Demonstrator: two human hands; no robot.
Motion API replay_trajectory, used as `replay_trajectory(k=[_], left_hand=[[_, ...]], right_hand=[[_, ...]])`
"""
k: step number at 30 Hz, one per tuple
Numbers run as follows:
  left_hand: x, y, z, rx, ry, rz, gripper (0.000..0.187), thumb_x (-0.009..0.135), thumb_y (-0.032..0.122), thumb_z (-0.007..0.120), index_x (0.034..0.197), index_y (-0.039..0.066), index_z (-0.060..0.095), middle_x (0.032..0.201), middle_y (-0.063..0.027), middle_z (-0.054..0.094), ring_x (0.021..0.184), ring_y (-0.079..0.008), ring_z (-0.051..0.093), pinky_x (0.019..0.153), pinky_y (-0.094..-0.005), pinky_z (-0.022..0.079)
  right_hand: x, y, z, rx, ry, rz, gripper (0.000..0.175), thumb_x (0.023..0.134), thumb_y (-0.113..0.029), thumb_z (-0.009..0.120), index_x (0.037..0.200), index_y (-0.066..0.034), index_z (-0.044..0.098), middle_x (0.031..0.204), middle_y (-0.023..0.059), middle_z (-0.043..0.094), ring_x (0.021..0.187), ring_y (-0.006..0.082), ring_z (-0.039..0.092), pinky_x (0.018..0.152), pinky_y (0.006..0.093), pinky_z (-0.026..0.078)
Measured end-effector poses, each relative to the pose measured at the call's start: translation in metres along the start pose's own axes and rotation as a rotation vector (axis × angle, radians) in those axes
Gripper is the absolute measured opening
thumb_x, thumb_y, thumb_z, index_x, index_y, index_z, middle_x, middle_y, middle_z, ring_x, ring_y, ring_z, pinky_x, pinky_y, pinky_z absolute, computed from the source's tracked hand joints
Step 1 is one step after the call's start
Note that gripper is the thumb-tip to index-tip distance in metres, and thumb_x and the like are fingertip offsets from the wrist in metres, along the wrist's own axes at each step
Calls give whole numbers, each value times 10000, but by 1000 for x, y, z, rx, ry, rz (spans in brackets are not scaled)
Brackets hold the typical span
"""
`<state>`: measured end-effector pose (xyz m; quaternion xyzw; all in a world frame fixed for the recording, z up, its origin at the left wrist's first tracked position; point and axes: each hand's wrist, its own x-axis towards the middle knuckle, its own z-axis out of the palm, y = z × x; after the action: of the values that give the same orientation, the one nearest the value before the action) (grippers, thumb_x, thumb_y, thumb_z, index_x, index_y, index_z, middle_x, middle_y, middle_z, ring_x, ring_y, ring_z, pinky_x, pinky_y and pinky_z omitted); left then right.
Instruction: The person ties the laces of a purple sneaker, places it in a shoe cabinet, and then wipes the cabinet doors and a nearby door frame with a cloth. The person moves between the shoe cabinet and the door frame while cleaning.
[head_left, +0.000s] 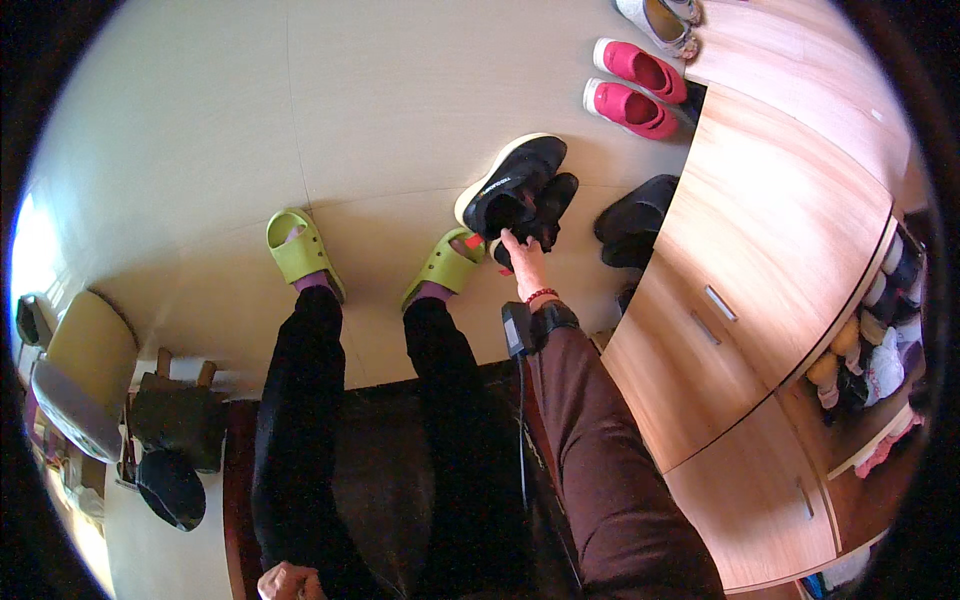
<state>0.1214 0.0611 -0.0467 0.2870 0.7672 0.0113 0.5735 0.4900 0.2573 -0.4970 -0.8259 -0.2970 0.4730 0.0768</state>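
My right hand (527, 264), with a red bead bracelet at the wrist, reaches down and grips a pair of black shoes (517, 176) with pale soles by their heel ends. Red tabs show at the backs of the shoes. My left hand (289, 581) rests near my left thigh at the bottom edge, partly cut off by the frame; its fingers look curled, and whether it holds anything is hidden. Lime-green slides (300, 247) are on both my feet, and the right one lies close beside the black shoes.
Pink shoes (637, 109), pale flats (660, 26) and dark footwear (637, 221) stand along a wooden cabinet (765, 247) at right. Behind its door edge, shelves hold more items. At left are a pale chair (90, 360) and a small dark stool (176, 420).
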Motion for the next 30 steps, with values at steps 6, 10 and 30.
replay_trajectory(k=[6, 10, 30], left_hand=[[5, 8, -8, -42, -57, -113, 103, 829, 103, 576, 750, 40, 597, 638, -113, 543, 550, -267, 551, 510, -366, 433], [8, 8, -11, -34, -63, -104, 105, 821, 114, 580, 747, 42, 597, 642, -111, 545, 552, -272, 555, 508, -367, 429], [12, -20, 19, -87, 19, 85, 228, 862, 204, 572, 776, -4, 536, 668, -73, 518, 627, -143, 448, 578, -306, 380]], right_hand=[[22, -18, 37, -78, 178, -39, 599, 713, -369, 763, 1029, 108, 587, 1052, 229, 640, 974, 331, 621, 866, 389, 463], [39, -9, 38, -351, 171, -54, 342, 710, -195, 677, 872, 99, 613, 924, 284, 641, 898, 412, 625, 829, 427, 477], [-255, -170, -255, 557, -448, 87, 285, 893, -103, 554, 1162, -13, 578, 1043, 43, 646, 883, 145, 590, 838, 292, 473]])
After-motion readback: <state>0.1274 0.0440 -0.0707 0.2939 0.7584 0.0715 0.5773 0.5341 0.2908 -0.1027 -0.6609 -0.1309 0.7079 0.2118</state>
